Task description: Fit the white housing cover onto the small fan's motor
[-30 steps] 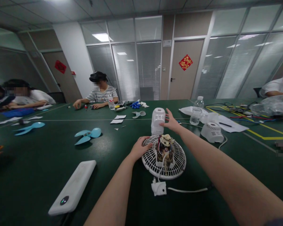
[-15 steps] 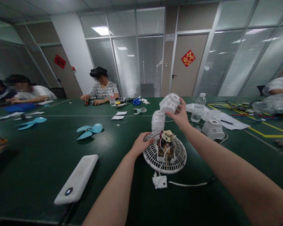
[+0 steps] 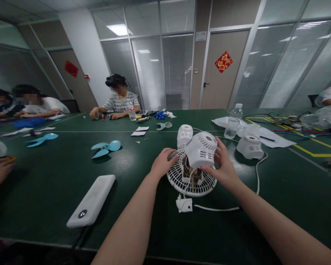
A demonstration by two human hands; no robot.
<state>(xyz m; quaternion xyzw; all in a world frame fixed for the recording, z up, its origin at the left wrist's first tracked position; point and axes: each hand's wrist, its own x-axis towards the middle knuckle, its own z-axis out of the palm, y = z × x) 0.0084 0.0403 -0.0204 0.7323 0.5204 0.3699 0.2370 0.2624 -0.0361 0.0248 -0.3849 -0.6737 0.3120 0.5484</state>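
My right hand (image 3: pixel 224 167) grips a white vented fan motor cover (image 3: pixel 200 151) by its right side, thumb underneath. The cover hangs tilted over the exposed motor (image 3: pixel 188 173), hiding its upper part. That motor sits on a round white fan grille (image 3: pixel 174 177) lying on the table. On the grille's left rim, my left hand (image 3: pixel 163 163) holds it with curled fingers. A white wire runs down to a small white switch piece (image 3: pixel 184 204) in front, with a white cable (image 3: pixel 217 208) beside it. Just behind the grille stands a second white cover (image 3: pixel 184 134).
Another white cover (image 3: pixel 250 147) with a cable, a water bottle (image 3: pixel 233 121) and paper (image 3: pixel 276 137) lie to the right. On the left are blue fan blades (image 3: pixel 106 148) and a white power bank (image 3: pixel 92 202). Several people, including one across the table (image 3: pixel 121 101), sit around.
My right hand has brought the motor cover down and toward me, from above the second cover to over the motor. My left hand has stayed on the grille rim.
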